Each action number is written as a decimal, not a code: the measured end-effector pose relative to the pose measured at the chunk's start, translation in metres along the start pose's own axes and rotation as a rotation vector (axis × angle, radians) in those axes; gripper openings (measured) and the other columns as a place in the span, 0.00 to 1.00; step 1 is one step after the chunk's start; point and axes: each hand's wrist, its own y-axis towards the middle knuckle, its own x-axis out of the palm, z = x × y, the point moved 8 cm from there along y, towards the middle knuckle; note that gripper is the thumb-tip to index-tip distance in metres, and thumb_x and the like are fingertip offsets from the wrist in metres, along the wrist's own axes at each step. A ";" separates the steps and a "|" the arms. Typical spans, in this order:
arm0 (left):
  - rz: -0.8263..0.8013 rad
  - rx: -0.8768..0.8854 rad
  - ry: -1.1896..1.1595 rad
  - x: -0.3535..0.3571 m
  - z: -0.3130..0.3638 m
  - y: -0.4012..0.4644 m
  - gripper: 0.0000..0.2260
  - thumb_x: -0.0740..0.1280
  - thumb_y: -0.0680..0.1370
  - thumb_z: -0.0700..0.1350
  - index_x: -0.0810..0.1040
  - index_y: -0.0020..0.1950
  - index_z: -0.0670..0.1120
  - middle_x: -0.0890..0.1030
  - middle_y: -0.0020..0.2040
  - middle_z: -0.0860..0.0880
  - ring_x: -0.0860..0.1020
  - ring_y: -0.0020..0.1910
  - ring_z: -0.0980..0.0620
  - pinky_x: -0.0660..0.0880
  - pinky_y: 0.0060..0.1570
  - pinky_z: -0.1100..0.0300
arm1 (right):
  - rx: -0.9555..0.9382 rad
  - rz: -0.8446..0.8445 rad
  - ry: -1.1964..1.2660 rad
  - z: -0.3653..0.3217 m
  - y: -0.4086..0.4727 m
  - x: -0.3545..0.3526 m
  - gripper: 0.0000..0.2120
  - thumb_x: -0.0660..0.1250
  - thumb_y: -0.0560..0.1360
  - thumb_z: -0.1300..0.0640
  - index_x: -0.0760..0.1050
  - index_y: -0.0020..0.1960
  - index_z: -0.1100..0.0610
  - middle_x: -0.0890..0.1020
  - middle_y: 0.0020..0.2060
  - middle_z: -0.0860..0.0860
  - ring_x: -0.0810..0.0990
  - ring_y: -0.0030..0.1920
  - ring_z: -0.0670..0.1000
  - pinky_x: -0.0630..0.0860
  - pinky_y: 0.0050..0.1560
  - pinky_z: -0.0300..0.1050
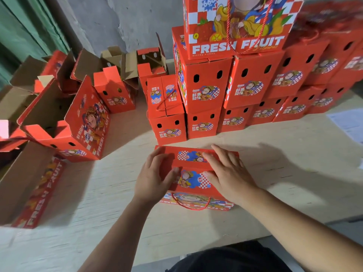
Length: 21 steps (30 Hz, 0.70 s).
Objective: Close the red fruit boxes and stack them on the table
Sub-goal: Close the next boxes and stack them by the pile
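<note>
A red fruit box (193, 178) with a red cord handle stands on the table in front of me, its top flaps folded down. My left hand (155, 177) lies on the left part of the top, thumb across the flap. My right hand (227, 173) presses flat on the right part, fingers straight. Behind it rises a stack of closed red boxes (245, 89), several layers high, with one box (237, 26) marked FRESH FRUIT on top.
Several open red boxes (64, 122) with raised flaps crowd the left side and back left of the wooden table (275, 193). One long open box (31, 191) lies at the near left. White paper sheets (349, 124) lie at the right edge. A grey wall stands behind.
</note>
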 end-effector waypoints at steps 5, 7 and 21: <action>0.024 0.123 -0.026 0.017 0.040 -0.016 0.41 0.68 0.68 0.77 0.78 0.66 0.46 0.72 0.69 0.50 0.73 0.67 0.47 0.73 0.66 0.43 | -0.086 0.058 -0.114 0.006 -0.019 -0.007 0.47 0.60 0.62 0.16 0.73 0.66 0.51 0.73 0.57 0.50 0.73 0.51 0.57 0.72 0.49 0.55; -0.015 0.226 0.157 0.034 0.059 -0.019 0.46 0.71 0.63 0.78 0.78 0.68 0.45 0.75 0.66 0.46 0.70 0.69 0.40 0.67 0.71 0.35 | -0.075 0.006 -0.132 0.029 -0.015 -0.013 0.50 0.62 0.58 0.15 0.71 0.66 0.50 0.74 0.59 0.48 0.73 0.54 0.55 0.74 0.53 0.54; -0.152 0.091 0.630 0.079 0.082 -0.028 0.55 0.60 0.67 0.81 0.55 0.85 0.49 0.61 0.81 0.39 0.59 0.80 0.34 0.45 0.80 0.38 | -0.098 -0.231 -0.012 0.066 -0.012 0.005 0.64 0.49 0.60 0.11 0.31 0.82 0.45 0.32 0.82 0.51 0.30 0.81 0.54 0.43 0.78 0.58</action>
